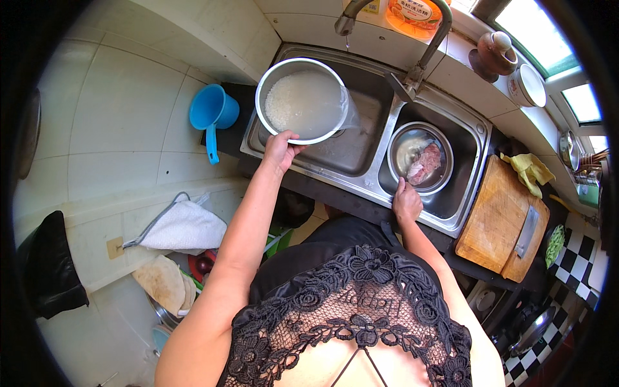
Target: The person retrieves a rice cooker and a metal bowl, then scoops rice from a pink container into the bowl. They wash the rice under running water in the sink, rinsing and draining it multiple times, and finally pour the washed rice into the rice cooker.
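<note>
A round metal inner pot [300,60] is tilted over the left sink basin [365,150]. My left hand [280,154] grips its near rim, thumb on top and fingers beneath. White rice grains [283,104] lie to the left inside it, under cloudy water [321,109]. A thin sheet of that water spills over the right rim into the basin. In the right basin [442,205] rests a stainless steel bowl [451,156] holding a piece of raw meat [425,163] in water. My right hand [407,202] holds this bowl's near rim, thumb uppermost.
Above the sink curves a faucet [442,31], a drop below its spout. A blue dipper [208,113] stands left of the sink. On the right, a cleaver [527,232] lies on a wooden cutting board [488,213], beside a yellow cloth [529,169]. Ceramic bowl [527,86] on the ledge.
</note>
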Tool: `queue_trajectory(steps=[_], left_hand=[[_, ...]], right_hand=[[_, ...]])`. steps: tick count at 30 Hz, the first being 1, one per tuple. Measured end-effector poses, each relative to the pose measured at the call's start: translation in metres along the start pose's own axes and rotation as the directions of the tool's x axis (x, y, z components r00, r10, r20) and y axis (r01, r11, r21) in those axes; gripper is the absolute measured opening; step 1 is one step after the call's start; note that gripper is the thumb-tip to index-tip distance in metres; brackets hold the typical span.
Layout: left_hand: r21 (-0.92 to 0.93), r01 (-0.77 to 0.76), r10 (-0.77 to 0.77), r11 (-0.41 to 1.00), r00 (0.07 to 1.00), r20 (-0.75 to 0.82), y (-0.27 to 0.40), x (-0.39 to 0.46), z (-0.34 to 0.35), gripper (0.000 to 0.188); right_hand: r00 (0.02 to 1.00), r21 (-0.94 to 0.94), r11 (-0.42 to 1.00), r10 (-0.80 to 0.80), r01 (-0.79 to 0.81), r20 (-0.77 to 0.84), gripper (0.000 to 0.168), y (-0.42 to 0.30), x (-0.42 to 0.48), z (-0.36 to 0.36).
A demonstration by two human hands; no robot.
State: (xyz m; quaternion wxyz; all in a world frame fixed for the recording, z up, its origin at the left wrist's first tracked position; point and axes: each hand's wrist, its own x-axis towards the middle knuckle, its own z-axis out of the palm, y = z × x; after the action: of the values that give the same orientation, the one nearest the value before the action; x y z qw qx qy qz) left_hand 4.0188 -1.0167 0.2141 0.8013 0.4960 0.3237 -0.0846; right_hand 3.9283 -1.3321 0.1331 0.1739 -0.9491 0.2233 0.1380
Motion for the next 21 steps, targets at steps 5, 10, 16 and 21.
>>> queue_trajectory(steps=[5,10,16,21], left_hand=[[0.008,-0.034,0.034,0.999,0.999,-0.001,0.001,-0.004,0.002,0.027],[0.001,-0.052,0.052,0.999,0.999,-0.013,0.002,-0.007,0.002,0.027],[0.035,-0.055,0.056,0.998,0.998,-0.002,0.005,-0.009,0.002,0.035],[0.052,-0.078,0.079,0.996,0.997,-0.016,0.008,-0.013,0.006,0.037]], right_hand=[[1.000,0.003,1.000,0.007,-0.007,0.005,0.047,0.000,0.000,0.000],[1.000,-0.001,1.000,-0.010,0.010,-0.003,0.047,0.002,0.001,0.002],[1.000,0.006,1.000,-0.005,0.005,0.004,0.046,0.003,0.002,0.004],[1.000,0.039,0.999,-0.001,0.001,0.008,0.046,0.004,0.002,0.004]])
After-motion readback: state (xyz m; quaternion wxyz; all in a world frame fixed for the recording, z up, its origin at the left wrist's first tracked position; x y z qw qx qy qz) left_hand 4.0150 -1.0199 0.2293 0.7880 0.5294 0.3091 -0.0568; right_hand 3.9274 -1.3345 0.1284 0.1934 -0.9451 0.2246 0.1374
